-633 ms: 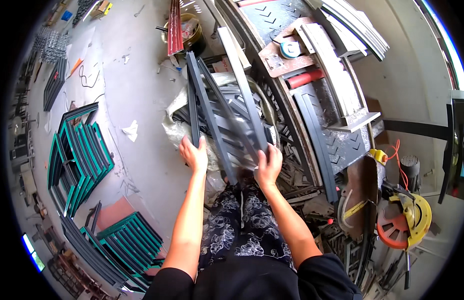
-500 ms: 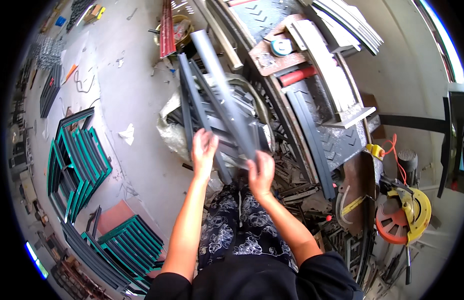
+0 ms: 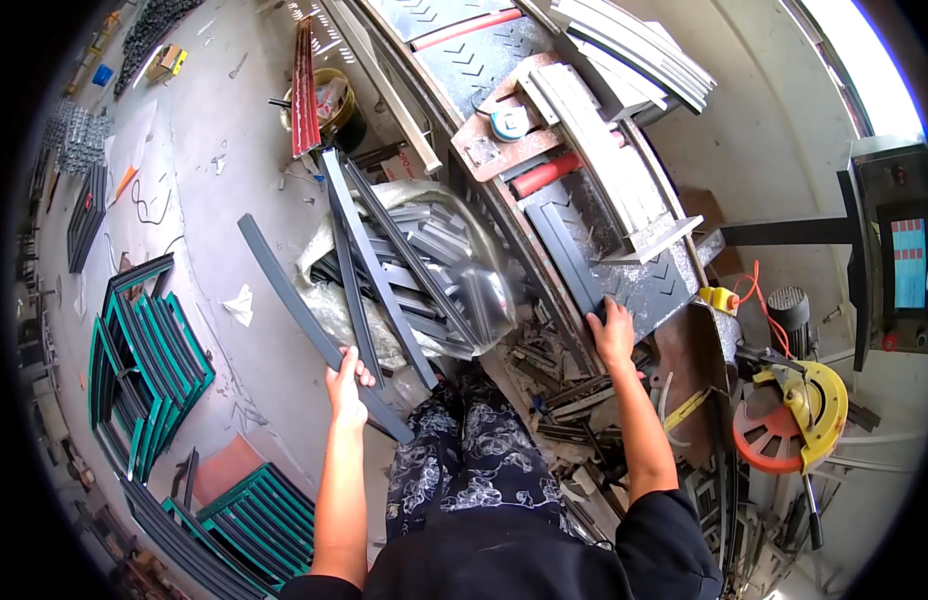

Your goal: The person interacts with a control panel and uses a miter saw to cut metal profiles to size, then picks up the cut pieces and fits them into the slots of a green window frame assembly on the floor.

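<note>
My left hand (image 3: 348,392) is closed round a long dark grey metal profile (image 3: 294,308), which slants from the floor side on the left down to near my knee. On the workbench at the right, my right hand (image 3: 613,335) has its thumb and fingers on the near end of another dark grey profile (image 3: 561,250) lying on the bench top. Between my hands a whitish woven sack (image 3: 329,205) holds many short profile pieces (image 3: 429,265). Several longer profiles (image 3: 369,250) lean across it.
Under a pale clamp bar on the workbench (image 3: 656,290) lies a red roller (image 3: 544,175). A yellow and orange saw guard (image 3: 799,420) stands at the right, with a control screen (image 3: 909,265) behind. Green-edged frames (image 3: 164,370) stack on the left floor; offcuts (image 3: 544,375) pile below the bench.
My hands have moved apart: the left went left and down with a profile, the right moved onto the bench. The bench profile now reaches less far toward me. The view has shifted slightly.
</note>
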